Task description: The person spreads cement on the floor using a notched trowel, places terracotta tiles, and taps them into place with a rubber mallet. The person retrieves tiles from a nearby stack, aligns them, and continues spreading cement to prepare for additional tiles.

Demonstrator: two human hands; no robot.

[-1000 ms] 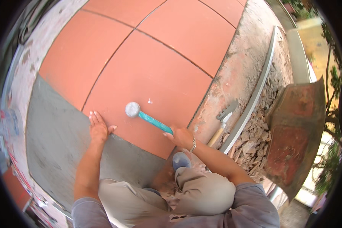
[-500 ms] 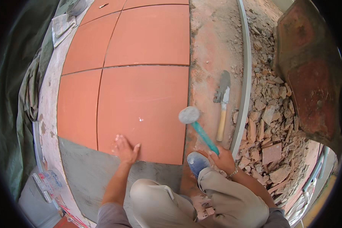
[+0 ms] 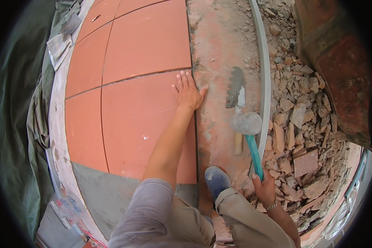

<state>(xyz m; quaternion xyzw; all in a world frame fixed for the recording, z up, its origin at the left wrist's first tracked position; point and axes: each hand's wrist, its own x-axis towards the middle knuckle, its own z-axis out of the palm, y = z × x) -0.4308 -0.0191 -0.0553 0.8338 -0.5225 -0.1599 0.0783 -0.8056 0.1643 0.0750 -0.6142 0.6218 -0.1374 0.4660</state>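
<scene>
My left hand (image 3: 187, 93) lies spread on the far right corner of a large terracotta floor tile (image 3: 142, 115), its thumb reaching over the tile's right edge. In my right hand (image 3: 263, 188) is the turquoise handle of a rubber mallet (image 3: 246, 123). The pale grey mallet head is up off the ground, right of the tile. Behind it lies a notched trowel (image 3: 235, 89) with grey mortar on its blade; the mallet partly hides its wooden handle. More terracotta tiles (image 3: 146, 39) continue beyond and to the left, separated by dark narrow joints.
Grey mortar (image 3: 101, 186) covers the floor on the near side of the tiles. A long metal straightedge (image 3: 263, 82) runs along the right, with broken rubble (image 3: 295, 120) past it. A rusty reddish panel (image 3: 339, 78) stands far right; dark green sheeting (image 3: 20, 115) hangs at left.
My left hand has gone from the tile's near edge to its far right corner. The mallet has swung right, away from the tile's edge, still in my right hand.
</scene>
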